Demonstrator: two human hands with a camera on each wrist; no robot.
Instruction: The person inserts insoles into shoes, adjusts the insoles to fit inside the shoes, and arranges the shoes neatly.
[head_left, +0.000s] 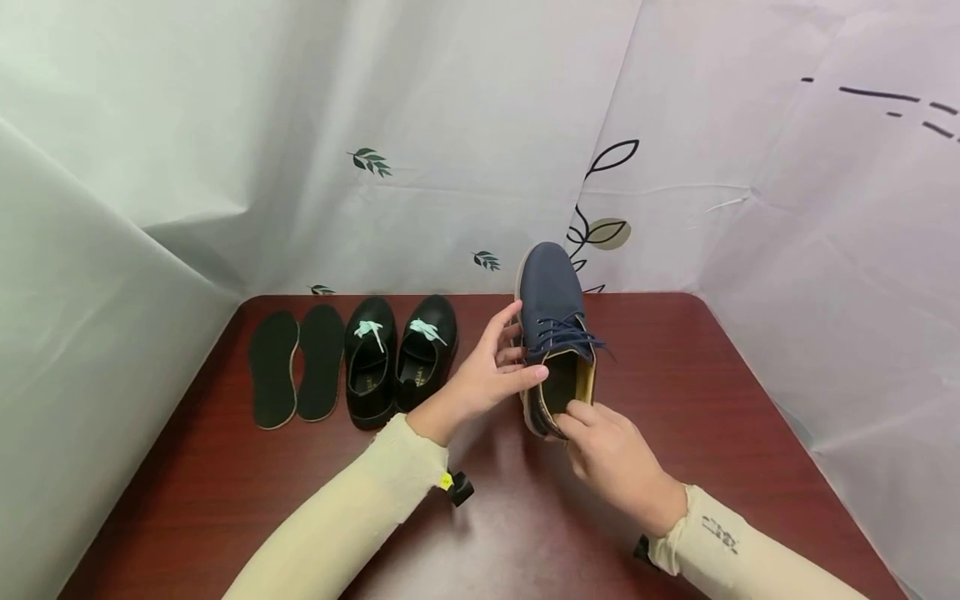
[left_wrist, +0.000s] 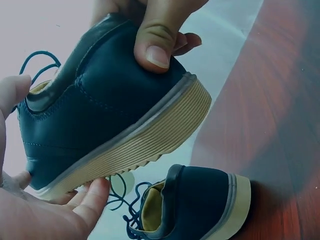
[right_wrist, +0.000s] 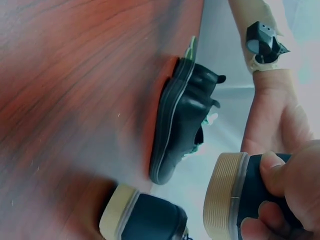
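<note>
A navy lace-up shoe [head_left: 551, 287] with a thick ribbed tan sole is tilted above the table, toe pointing away from me. My left hand [head_left: 483, 375] holds its left side; in the left wrist view the fingers are under the sole and the thumb is by the collar. My right hand [head_left: 611, 450] grips the heel, its thumb [left_wrist: 157, 55] pressing the outside of the heel and other fingers at the shoe's opening. The inside of the shoe looks dark, with a yellowish lining. A second navy shoe [left_wrist: 200, 195] sits on the table below, hidden in the head view.
Two dark insoles [head_left: 273, 367] lie side by side at the table's left. Beside them stands a pair of black shoes [head_left: 372, 312] with pale mint laces. White patterned curtains [head_left: 450, 125] enclose the reddish-brown table [head_left: 675, 375]. A small black camera [head_left: 460, 487] is on the left wrist.
</note>
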